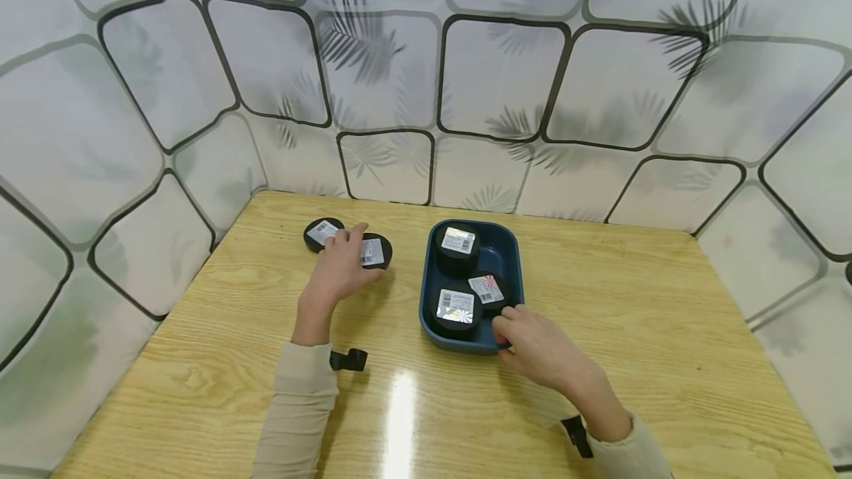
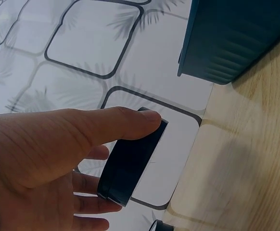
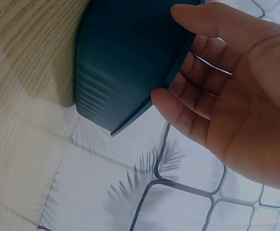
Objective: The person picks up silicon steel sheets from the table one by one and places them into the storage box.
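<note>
Leaf-patterned backdrop (image 1: 499,80); wooden table (image 1: 652,316)

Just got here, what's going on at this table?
A person's left hand grips a black round container with a white label, left of the blue bin. Their right hand holds the bin's rim at its near right corner. Inside the bin, at least three similar labelled containers show; another loose one lies by the left hand.

right grip (image 3: 241,96) | seems to pinch teal bin (image 3: 125,53) | wooden table (image 3: 24,106) | leaf-patterned backdrop (image 3: 188,207)
</note>
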{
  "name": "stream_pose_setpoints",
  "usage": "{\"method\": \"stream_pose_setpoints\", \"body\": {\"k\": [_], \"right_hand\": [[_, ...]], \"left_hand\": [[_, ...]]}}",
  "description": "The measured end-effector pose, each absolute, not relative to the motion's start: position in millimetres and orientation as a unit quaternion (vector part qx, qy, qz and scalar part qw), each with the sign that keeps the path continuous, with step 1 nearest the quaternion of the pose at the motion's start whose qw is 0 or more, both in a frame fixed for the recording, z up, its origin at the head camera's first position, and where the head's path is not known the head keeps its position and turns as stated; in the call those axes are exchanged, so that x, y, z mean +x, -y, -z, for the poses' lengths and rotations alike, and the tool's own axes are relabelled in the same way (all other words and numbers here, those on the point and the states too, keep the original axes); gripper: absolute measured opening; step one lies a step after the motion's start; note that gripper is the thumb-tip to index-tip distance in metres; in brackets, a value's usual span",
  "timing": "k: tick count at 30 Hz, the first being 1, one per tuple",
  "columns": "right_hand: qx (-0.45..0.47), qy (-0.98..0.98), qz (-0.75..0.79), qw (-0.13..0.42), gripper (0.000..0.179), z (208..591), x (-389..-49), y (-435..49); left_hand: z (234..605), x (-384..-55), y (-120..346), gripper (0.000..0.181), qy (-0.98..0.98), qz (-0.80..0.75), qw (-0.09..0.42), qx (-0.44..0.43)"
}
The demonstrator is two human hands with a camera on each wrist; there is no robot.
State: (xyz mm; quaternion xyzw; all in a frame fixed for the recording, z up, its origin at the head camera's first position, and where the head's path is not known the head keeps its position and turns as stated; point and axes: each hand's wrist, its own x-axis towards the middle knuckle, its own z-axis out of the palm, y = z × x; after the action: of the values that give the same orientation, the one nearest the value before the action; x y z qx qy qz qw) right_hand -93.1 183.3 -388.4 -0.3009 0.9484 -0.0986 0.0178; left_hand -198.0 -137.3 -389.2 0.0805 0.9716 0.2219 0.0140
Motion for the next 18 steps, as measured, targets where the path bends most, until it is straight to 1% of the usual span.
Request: {"method": "stream_pose_setpoints", "body": {"k": [18], "right_hand": [[-0.296,-0.949,0.102,0.021,0.024,388.0,-93.2,-182.7]], "left_hand": [[385.7,-194.9,131.7,0.092,-0.973,-0.211,0.008,0.095]]}}
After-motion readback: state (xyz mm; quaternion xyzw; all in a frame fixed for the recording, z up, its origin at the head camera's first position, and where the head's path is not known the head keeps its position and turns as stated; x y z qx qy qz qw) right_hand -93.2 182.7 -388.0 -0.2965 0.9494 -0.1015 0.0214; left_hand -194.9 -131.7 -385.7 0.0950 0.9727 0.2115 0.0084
